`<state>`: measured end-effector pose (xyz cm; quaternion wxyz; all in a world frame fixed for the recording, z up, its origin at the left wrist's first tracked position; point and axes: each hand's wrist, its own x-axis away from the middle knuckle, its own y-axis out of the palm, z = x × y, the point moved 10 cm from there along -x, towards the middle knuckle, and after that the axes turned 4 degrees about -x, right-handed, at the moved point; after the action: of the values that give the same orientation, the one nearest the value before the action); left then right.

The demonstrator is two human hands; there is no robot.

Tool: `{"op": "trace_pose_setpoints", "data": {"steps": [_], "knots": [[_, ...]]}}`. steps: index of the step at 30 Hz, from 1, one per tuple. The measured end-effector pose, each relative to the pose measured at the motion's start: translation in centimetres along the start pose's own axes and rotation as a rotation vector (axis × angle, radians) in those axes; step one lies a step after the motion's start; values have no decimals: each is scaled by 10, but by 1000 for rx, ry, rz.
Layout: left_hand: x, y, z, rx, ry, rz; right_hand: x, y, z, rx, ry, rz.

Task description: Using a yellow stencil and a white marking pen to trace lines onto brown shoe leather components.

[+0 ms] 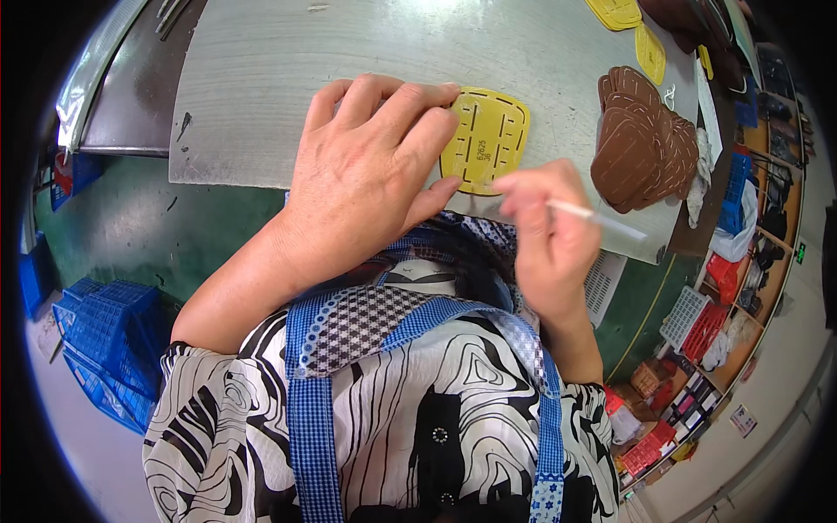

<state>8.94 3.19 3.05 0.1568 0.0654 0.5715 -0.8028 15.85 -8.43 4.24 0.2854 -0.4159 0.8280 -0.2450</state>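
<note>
A yellow template (497, 131) with slots and rounded corners lies near the table's front edge. My left hand (370, 148) is stretched over its left side, fingertips at the far left corner and thumb at the near left edge, pinning it down. I cannot see whether anything lies under it. Close to the template's near right corner is my right hand (551, 231), smeared by motion. Its fingers are closed on a thin white pen (610, 223), whose back end points right. The pen's tip is hidden by blur and fingers.
Brown cut pieces (636, 152) with dashed light marks lie fanned in a pile on the right of the grey table (244, 96). Other yellow templates (649, 52) are at the far right. Blue baskets (113, 336) stand on the floor at left, and loaded shelves (750, 270) line the right.
</note>
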Motion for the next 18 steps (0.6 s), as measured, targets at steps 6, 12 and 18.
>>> {"op": "trace_pose_setpoints", "data": {"steps": [6,12,18], "knots": [[-1,3,5,-59,32,-19,-24,-18,31,24,54,260],[0,0,4,-67,10,-7,2,-9,5,114,49,120],[0,2,5,-70,28,-9,13,-10,12,-22,130,51]]}}
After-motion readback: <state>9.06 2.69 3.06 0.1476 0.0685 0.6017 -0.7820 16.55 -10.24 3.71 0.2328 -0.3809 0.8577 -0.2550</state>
